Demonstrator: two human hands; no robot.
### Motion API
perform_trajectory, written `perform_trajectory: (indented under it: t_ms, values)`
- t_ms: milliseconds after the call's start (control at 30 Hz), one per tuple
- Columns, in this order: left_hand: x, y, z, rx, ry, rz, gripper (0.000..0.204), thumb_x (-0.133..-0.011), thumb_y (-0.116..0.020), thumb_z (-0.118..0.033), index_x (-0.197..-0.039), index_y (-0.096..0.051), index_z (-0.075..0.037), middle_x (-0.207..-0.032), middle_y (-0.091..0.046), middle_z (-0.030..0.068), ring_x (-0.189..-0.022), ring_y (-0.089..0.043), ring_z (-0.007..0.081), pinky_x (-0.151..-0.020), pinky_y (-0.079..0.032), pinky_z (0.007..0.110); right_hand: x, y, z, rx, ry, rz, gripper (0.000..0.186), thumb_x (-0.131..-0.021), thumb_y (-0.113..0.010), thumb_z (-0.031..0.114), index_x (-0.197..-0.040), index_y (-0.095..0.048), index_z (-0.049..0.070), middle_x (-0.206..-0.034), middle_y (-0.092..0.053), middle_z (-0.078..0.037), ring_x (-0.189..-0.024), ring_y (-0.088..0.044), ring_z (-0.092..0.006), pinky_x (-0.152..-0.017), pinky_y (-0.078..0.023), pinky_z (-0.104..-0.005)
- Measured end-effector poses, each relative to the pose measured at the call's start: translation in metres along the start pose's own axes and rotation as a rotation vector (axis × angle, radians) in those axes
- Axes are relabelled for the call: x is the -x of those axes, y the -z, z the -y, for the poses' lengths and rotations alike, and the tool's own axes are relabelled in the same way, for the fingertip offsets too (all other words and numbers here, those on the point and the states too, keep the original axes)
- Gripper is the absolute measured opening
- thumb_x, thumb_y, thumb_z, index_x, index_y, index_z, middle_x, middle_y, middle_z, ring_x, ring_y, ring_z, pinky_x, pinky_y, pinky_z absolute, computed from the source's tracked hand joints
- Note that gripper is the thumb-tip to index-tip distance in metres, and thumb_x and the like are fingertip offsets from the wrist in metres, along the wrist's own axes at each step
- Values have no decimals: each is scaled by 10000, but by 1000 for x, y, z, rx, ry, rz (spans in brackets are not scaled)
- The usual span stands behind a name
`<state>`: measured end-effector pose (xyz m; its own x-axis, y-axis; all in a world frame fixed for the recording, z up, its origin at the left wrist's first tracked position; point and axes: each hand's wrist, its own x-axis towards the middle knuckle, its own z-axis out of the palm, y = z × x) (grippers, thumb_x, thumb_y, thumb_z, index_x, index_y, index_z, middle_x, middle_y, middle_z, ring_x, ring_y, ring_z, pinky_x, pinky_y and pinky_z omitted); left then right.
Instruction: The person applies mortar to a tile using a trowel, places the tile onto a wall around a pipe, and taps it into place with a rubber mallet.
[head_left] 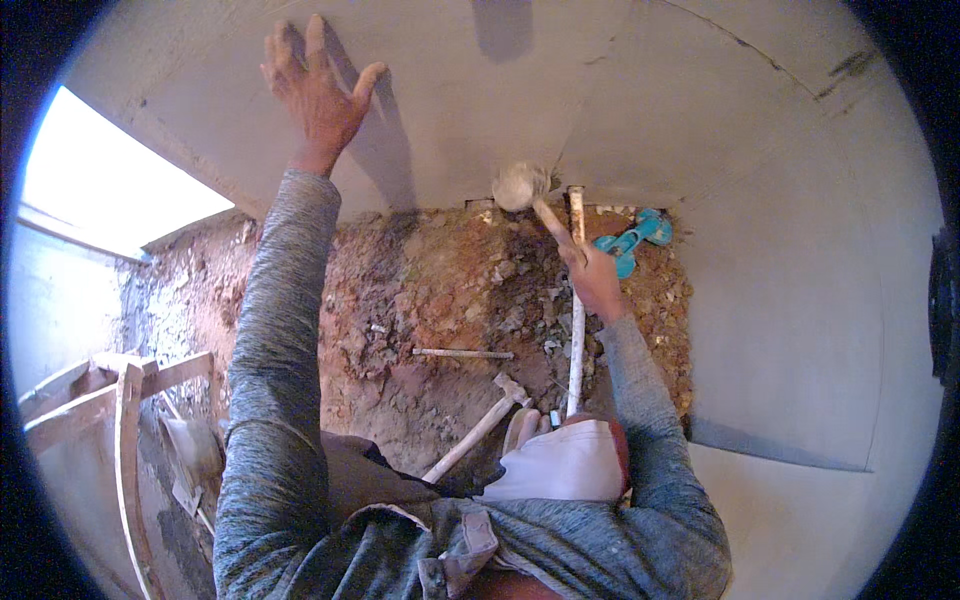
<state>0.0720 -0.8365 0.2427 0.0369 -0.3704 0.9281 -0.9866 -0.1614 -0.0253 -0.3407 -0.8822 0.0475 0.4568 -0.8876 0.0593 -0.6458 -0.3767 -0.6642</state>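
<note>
My left hand (pixel 316 88) is raised with its fingers spread, its palm flat against a grey plastered wall (pixel 450 110). My right hand (pixel 596 280) grips the wooden handle of a mallet (pixel 521 185), whose pale round head sits at the wall's lower edge. A thin white pipe (pixel 577 300) runs upright beside that hand. Below lies reddish-brown rubble and soil (pixel 440 290).
A second hammer (pixel 480 425) with a wooden handle lies on the soil near my knee. A short white rod (pixel 463 353) lies across the rubble. Blue sandals (pixel 632 240) rest at the right. Wooden planks (pixel 110 400) stand at the left, below a bright opening (pixel 100 180).
</note>
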Motion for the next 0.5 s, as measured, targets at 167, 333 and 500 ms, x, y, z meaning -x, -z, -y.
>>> perform_trajectory:
  t_ms: [167,333,500]
  values:
    - [30,33,45,-66,135,66,915,-736,-791,-443,-1417,-329,-43,-1457,-186,302,-1371,-175,448,-1111,-186,570,35,-38,-25,3,-16,117,537,-920,-536,511,-848,-610,-16,-728,-599,-233,-706,-595,-413,-636,-436,-478]
    - [74,51,88,-98,316,122,922,-748,-792,-408,-1405,-301,12,-1441,-196,329,-1357,-191,462,-1102,-218,571,31,-67,-14,30,-45,210,681,-889,-528,587,-1029,-644,-70,-907,-648,-294,-902,-618,-462,-796,-477,-510]
    - [113,46,92,-140,462,201,887,-772,-772,-365,-1386,-302,69,-1358,-336,341,-1302,-300,473,-1101,-267,524,29,-91,-8,-54,9,157,462,-932,-562,421,-799,-588,-21,-624,-563,-161,-602,-583,-294,-577,-426,-431]
